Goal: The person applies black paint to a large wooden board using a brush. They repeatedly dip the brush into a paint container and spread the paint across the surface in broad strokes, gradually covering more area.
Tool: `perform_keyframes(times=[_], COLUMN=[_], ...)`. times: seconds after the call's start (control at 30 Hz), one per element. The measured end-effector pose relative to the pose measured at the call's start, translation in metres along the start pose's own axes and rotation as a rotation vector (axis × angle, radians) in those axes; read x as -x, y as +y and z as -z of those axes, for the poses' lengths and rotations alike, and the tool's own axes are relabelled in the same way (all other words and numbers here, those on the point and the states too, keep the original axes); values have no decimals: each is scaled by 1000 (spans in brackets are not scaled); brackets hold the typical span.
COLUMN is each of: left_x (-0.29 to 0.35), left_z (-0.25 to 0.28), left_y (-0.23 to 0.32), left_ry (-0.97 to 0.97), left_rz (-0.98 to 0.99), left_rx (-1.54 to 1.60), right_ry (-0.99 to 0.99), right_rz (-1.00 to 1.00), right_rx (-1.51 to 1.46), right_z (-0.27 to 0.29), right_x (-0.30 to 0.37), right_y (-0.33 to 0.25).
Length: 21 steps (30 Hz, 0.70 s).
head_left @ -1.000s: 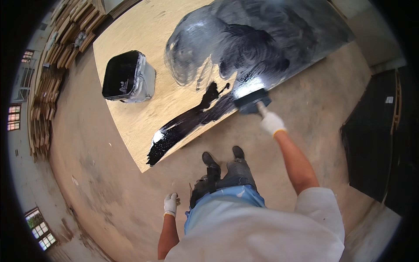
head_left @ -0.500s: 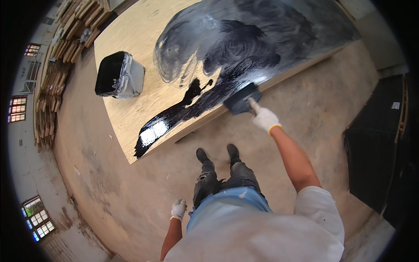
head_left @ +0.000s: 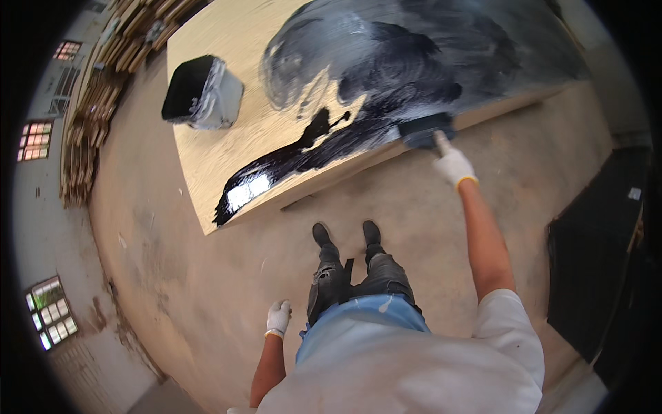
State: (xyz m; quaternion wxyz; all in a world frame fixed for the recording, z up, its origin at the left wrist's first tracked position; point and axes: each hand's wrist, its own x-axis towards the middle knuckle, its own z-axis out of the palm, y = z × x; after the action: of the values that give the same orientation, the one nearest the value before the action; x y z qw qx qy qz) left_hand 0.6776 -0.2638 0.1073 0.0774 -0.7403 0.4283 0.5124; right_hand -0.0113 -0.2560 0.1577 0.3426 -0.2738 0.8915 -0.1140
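Observation:
My right hand (head_left: 454, 163), in a white glove, grips a wide dark scraper (head_left: 426, 131) by its handle. The scraper lies against the near edge of a large pale wood board stack (head_left: 207, 159). Glossy black liquid (head_left: 293, 162) trails along that edge to the near left corner, with a greyish-black smeared layer (head_left: 386, 65) over the far and right part. On the board's left stands an open, paint-smeared bucket (head_left: 224, 96), dark inside. My left hand (head_left: 278, 317), also gloved, hangs by my side with fingers curled in and nothing visible in it.
Piles of wooden boards (head_left: 86, 148) line the wall at left. A large black-covered stack (head_left: 589, 262) stands at right. Below the board stack lies a bare concrete floor (head_left: 165, 269), where my boots (head_left: 347, 236) stand side by side.
My right hand has moved the scraper to the right along the board's near edge. The view has shifted slightly; my left hand still hangs at my side.

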Motion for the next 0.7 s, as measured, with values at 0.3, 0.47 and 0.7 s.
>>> perform_keyframes(times=[0.3,0.47,0.7], left_x=[-1,-24,-35], left_z=[-9,9,45], left_y=[-10,-8,-6], left_ry=[-76,-9,35], left_rz=[34,-75,-4], left_rx=[-124,-62,279], right_ry=[-218,-331,-164], right_rz=[260,372,80], right_rx=[128,211,243], right_z=[-161,-183,-128], right_x=[83,84,46], right_y=[-176,-230,-204])
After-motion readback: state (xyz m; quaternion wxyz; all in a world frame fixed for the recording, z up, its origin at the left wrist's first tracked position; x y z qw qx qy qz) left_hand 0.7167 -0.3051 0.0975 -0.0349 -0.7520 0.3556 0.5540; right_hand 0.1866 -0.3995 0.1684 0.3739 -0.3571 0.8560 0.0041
